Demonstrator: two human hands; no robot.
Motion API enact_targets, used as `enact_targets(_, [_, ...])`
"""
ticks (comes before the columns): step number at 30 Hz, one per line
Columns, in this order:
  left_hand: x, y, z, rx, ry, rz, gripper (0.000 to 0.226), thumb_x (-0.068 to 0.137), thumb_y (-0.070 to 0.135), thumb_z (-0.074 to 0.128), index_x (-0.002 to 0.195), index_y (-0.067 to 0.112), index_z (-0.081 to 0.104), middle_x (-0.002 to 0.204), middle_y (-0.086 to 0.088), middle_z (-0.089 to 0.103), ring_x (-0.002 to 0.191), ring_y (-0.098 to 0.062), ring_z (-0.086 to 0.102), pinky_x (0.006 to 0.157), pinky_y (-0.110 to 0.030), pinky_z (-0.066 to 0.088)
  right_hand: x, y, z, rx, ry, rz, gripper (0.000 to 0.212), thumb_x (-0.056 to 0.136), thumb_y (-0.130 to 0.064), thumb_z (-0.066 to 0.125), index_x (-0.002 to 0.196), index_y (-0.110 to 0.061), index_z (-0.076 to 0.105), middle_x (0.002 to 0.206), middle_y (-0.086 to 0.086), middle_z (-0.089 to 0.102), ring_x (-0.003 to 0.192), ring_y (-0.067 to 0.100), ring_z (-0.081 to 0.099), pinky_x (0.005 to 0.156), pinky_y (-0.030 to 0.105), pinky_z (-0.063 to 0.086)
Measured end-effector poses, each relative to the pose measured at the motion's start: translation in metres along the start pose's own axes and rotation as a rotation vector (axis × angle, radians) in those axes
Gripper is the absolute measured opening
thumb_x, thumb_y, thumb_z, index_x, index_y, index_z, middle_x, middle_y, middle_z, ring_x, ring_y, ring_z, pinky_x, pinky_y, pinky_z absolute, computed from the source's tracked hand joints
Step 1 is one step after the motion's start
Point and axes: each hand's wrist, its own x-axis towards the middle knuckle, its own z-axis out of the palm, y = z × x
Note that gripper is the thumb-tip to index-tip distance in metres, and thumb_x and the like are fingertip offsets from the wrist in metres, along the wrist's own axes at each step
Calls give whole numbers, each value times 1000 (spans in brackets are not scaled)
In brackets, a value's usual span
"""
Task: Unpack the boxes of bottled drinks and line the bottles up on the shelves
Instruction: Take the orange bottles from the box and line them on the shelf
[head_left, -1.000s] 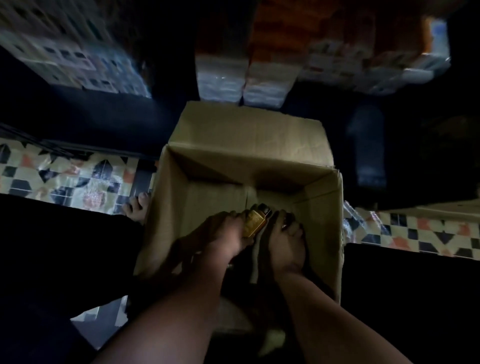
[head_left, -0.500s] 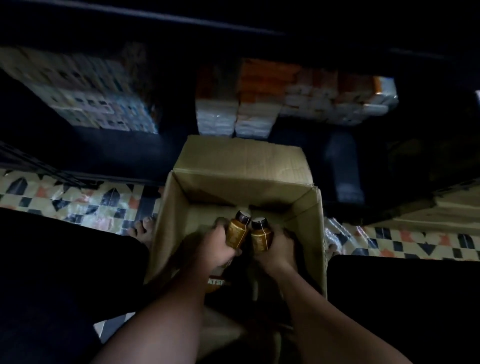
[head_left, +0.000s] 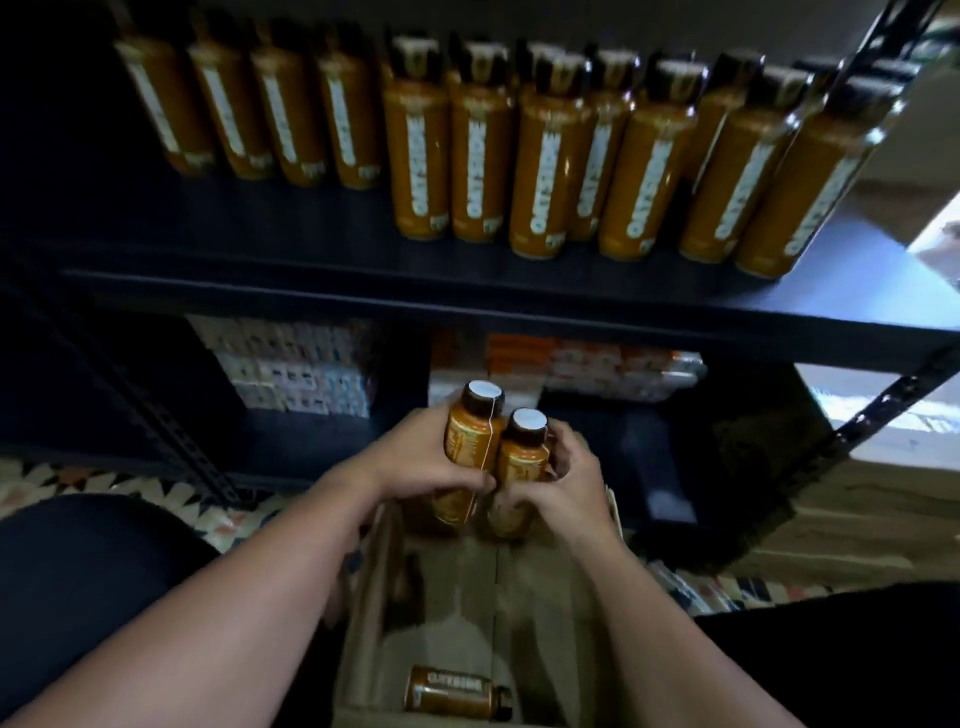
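My left hand grips an amber bottle with a dark cap. My right hand grips a second, like bottle right beside it. Both bottles are upright and raised above the open cardboard box. One more bottle lies on its side on the box's bottom, near me. Above, a dark shelf carries a row of several amber bottles with white lettering, in two depths on the right.
The lower shelf holds stacked packs, pale ones at left and orange-and-white ones at right. A perforated black upright runs along the rack's right side. Patterned floor tiles show at left. My dark-clad knees flank the box.
Both hands have lifted the two bottles out of the box toward the shelves. My head has tilted up, bringing the stocked shelf into view.
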Motion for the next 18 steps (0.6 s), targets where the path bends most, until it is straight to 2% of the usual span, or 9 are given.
enact_targets(3, [-18,45,-46,40,59,143,70,70,29,93,123,48,51,117,24,69,112,5,63,96,-20,50,-4,-57,2,67,-13,-177,84,52,-16,94,127,-31,59,120,-6,70,114,12,65,99,43,53])
enact_targets(4, [-25,59,-59,41,100,176,68,70,32,93,122,48,52,116,25,68,112,5,64,96,-21,51,-5,-77,2,75,-12,-238,84,56,-19,94,131,-27,58,123,-3,69,117,14,65,100,45,53])
enact_targets(8, [-43,100,-98,-69,332,327,64,63,37,90,118,40,57,113,25,70,108,1,67,85,-19,57,-2,-151,3,116,-9,-462,80,71,-9,90,141,-18,52,130,-2,66,124,15,61,103,42,52])
enact_targets(10, [-41,112,-114,-132,427,372,65,62,34,90,120,36,60,115,21,71,110,0,68,85,-21,58,6,-180,4,156,-16,-529,78,73,-3,87,141,-18,52,130,-2,66,124,14,61,101,38,53])
enact_targets(12, [-33,119,-132,-119,526,407,66,63,32,92,123,30,63,116,17,73,110,-1,68,91,-24,57,18,-204,8,168,-27,-571,73,75,-1,85,137,-24,54,128,-4,67,122,11,62,97,32,54])
enact_targets(15, [-13,115,-154,-87,612,396,65,66,33,93,124,28,64,115,15,74,109,-1,69,96,-33,55,40,-222,17,145,-24,-579,76,75,-6,87,138,-28,52,130,-7,65,122,6,61,100,35,54])
enact_targets(18, [5,100,-162,-83,653,355,58,69,33,92,120,31,64,111,18,74,105,3,68,97,-31,54,59,-221,28,97,-12,-565,76,75,-11,87,130,-44,47,125,-18,61,117,-8,58,93,21,54])
